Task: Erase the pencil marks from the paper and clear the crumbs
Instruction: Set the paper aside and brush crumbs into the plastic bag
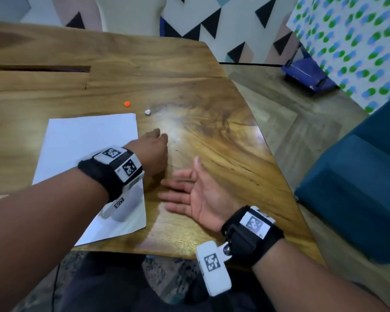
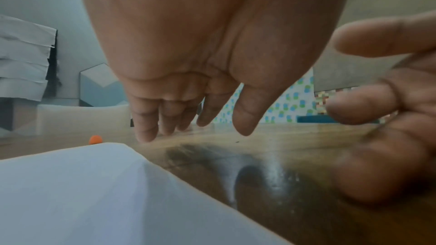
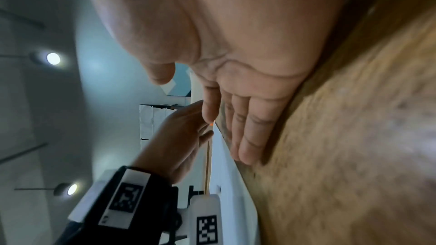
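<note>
A white sheet of paper (image 1: 86, 149) lies on the wooden table (image 1: 212, 122); I make out no pencil marks on it. My left hand (image 1: 153, 147) hovers over the sheet's right edge, its straight fingers (image 2: 146, 128) pointing down at the wood just past the paper (image 2: 82, 193). My right hand (image 1: 189, 194) lies on its edge on the table to the right, palm facing the left hand, fingers (image 3: 247, 133) straight and holding nothing. A tiny dark crumb (image 1: 176, 150) sits between the hands. A small white eraser (image 1: 147, 112) lies beyond the paper's far right corner.
A small orange ball (image 1: 127, 104) sits left of the eraser. The table's right edge (image 1: 277, 167) runs close to my right hand, with a blue seat (image 1: 351, 199) beyond it. A long slot (image 1: 38, 69) cuts the tabletop at far left.
</note>
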A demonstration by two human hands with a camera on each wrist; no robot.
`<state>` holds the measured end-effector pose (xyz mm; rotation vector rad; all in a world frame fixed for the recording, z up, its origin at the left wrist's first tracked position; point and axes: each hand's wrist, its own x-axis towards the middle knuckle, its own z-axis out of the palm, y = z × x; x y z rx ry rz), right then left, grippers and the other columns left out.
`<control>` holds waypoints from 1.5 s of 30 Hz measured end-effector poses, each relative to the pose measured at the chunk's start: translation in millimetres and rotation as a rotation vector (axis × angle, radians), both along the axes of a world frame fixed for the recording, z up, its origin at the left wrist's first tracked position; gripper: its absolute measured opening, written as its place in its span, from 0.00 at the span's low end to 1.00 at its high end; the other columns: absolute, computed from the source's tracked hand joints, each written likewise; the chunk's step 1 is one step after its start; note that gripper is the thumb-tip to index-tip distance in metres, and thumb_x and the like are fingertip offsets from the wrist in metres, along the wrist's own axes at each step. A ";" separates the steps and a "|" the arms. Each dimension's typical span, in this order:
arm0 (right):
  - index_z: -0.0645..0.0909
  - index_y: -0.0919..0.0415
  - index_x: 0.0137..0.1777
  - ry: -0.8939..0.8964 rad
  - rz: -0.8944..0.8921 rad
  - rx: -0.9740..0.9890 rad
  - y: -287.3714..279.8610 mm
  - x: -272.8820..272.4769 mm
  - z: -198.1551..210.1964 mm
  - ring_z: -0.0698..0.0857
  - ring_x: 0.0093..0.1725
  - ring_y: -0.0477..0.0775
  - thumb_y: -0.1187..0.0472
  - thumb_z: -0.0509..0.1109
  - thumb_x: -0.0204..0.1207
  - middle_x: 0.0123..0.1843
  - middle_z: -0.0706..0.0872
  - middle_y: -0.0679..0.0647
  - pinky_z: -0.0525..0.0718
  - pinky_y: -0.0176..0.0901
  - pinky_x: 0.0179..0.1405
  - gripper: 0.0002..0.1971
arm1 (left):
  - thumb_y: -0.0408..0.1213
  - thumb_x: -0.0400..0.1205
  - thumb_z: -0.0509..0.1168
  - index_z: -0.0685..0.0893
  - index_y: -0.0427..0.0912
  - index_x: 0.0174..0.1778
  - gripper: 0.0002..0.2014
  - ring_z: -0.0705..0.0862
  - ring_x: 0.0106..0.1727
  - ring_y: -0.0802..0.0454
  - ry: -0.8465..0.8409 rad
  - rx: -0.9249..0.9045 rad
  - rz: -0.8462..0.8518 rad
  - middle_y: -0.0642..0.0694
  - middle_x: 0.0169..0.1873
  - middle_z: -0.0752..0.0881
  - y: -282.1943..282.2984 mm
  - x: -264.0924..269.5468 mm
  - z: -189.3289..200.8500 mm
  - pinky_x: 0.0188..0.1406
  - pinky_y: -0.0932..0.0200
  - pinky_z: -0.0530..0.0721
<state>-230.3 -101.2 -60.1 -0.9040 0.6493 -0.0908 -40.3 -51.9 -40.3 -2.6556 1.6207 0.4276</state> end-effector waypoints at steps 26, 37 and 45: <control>0.81 0.62 0.59 -0.046 -0.697 -0.097 -69.8 4.9 18.9 0.88 0.62 0.65 0.35 0.61 0.82 0.63 0.87 0.66 0.85 0.61 0.63 0.28 | 0.34 0.89 0.56 0.83 0.39 0.69 0.16 0.82 0.65 0.38 0.297 -0.053 -0.148 0.38 0.68 0.84 -34.4 -31.8 24.3 0.62 0.50 0.80; 0.76 0.60 0.72 -0.088 -0.651 -0.021 -78.0 -7.6 7.5 0.81 0.71 0.69 0.32 0.57 0.82 0.76 0.76 0.68 0.78 0.64 0.73 0.33 | 0.37 0.87 0.61 0.73 0.36 0.77 0.22 0.70 0.77 0.31 -0.040 0.187 -0.103 0.33 0.77 0.69 -59.6 -27.6 8.7 0.71 0.41 0.75; 0.81 0.62 0.53 -0.086 -0.493 -0.134 -33.0 -68.4 19.5 0.86 0.47 0.63 0.32 0.56 0.81 0.51 0.86 0.66 0.84 0.57 0.45 0.31 | 0.31 0.86 0.57 0.76 0.40 0.79 0.23 0.77 0.76 0.38 0.267 -0.003 -0.276 0.39 0.76 0.78 -60.2 -55.6 22.6 0.73 0.47 0.77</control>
